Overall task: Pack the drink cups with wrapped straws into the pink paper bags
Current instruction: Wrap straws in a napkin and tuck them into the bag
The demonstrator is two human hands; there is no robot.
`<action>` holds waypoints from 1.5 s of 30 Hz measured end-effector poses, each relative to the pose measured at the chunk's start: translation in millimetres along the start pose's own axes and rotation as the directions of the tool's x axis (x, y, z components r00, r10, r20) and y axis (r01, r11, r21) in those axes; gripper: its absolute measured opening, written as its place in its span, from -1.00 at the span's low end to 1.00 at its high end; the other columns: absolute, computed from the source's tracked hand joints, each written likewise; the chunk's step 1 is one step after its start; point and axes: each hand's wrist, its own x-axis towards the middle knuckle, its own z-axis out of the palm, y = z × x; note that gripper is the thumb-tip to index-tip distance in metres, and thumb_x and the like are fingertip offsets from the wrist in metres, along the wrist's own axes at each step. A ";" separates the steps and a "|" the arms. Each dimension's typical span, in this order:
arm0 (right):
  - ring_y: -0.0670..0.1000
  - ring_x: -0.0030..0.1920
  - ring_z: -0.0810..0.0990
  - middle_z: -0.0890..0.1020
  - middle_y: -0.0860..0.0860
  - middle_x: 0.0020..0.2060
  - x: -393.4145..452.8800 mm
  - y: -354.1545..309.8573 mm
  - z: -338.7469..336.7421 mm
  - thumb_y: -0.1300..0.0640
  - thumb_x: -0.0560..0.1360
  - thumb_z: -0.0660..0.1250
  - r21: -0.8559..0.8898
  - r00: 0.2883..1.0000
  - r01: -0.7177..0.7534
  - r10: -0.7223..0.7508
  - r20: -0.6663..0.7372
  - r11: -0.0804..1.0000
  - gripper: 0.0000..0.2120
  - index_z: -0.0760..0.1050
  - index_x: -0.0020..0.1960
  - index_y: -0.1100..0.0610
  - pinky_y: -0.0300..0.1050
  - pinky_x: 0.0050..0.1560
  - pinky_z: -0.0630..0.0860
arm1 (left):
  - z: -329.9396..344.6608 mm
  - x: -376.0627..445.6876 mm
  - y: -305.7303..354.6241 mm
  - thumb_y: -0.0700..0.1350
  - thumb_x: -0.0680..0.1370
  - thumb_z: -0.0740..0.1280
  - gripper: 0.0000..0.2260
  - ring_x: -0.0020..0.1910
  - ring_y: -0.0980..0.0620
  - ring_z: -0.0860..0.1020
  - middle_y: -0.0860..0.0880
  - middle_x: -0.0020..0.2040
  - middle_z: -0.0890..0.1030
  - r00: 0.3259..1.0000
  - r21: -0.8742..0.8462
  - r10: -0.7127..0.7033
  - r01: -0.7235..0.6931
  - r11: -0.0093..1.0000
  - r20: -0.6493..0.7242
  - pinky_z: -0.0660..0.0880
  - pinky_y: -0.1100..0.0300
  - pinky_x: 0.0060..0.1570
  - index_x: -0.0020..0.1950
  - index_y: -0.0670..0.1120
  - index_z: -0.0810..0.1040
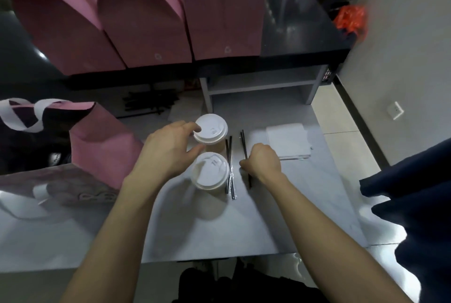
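An open pink paper bag point(102, 141) with white handles stands at the far left of the grey worktop point(268, 217), its mouth turned up and well to the left of everything still to be packed; three more pink bags point(146, 22) stand in a row on the dark raised counter point(302, 27) behind. Just right of the near bag, the person's left hand point(168, 151) reaches in from the left, its fingers spread and curved round the white lid of the farther drink cup point(211, 129), the fingertips resting on the lid's left edge and the thumb against the cup's side. The nearer drink cup point(211, 172) stands directly in front of it, the two almost touching, and no hand is on it. Right beside the cups lies a pair of wrapped straws point(230, 168), their long axis running away from the person, nearly parallel to the line of the two cups. A little further right, the right hand point(262, 162) is curled into a loose fist on a second set of dark straws point(244, 146), which lie on the same near-to-far line and stick out beyond the knuckles at both ends. A stack of white napkins point(288, 141) sits at the far right. The left hand is the nearer one to both the cups and the bag, so the carry would appear to run leftward.
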 end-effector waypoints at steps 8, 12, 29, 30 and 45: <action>0.01 -0.37 0.62 0.66 0.02 -0.39 -24.8 23.0 -58.7 0.13 0.49 0.52 0.452 0.987 0.148 -0.104 -0.121 0.879 -0.91 0.68 -0.17 0.11 -0.09 -0.23 0.60 | 6.3 21.5 44.8 0.08 0.66 0.46 -0.79 -0.12 0.20 0.68 0.17 -0.03 0.74 0.987 -0.509 -0.116 0.043 0.860 -0.113 0.58 0.30 -0.04 0.24 0.05 0.75; -0.08 -0.52 0.55 0.67 0.10 -0.39 -39.8 13.2 -97.9 0.15 0.57 0.55 0.634 0.929 0.357 -0.327 -0.170 0.686 -0.89 0.67 -0.12 0.08 -0.21 -0.47 0.48 | 20.3 43.6 76.1 0.10 0.68 0.45 -0.70 -0.16 0.11 0.75 0.06 0.03 0.76 0.995 -0.685 -0.087 0.102 0.722 0.057 0.66 0.13 0.02 0.32 -0.05 0.72; 0.10 0.17 0.60 0.61 0.01 0.06 13.2 97.9 -48.7 0.00 0.58 0.46 0.151 0.958 0.098 -0.052 -0.282 0.984 -0.80 0.78 0.11 0.05 -0.03 0.10 0.56 | 51.9 71.1 85.2 0.06 0.72 0.40 -0.79 -0.11 -0.13 0.77 -0.06 -0.17 0.73 0.986 -0.802 -0.164 0.065 0.594 -0.042 0.72 -0.22 0.02 -0.04 -0.02 0.60; 0.10 0.18 0.59 0.61 0.01 0.06 13.1 97.9 -52.5 0.01 0.59 0.46 0.179 0.954 0.108 -0.051 -0.296 0.978 -0.81 0.78 0.10 0.05 -0.01 0.11 0.56 | 53.8 72.4 86.3 0.02 0.74 0.37 -0.81 -0.14 -0.10 0.79 -0.04 -0.16 0.74 0.986 -0.831 -0.162 0.062 0.552 -0.034 0.74 -0.18 -0.01 -0.02 -0.03 0.57; -0.05 -0.11 0.60 0.70 -0.09 -0.08 1.6 102.7 -97.2 0.00 0.56 0.50 0.513 0.913 0.176 0.056 -0.404 0.840 -0.89 0.75 -0.13 -0.08 -0.15 -0.02 0.46 | 61.7 87.5 99.0 0.05 0.59 0.51 -0.89 -0.27 0.13 0.46 0.17 -0.27 0.50 0.997 -0.824 -0.063 0.004 0.567 -0.039 0.46 0.11 -0.15 0.06 0.09 0.64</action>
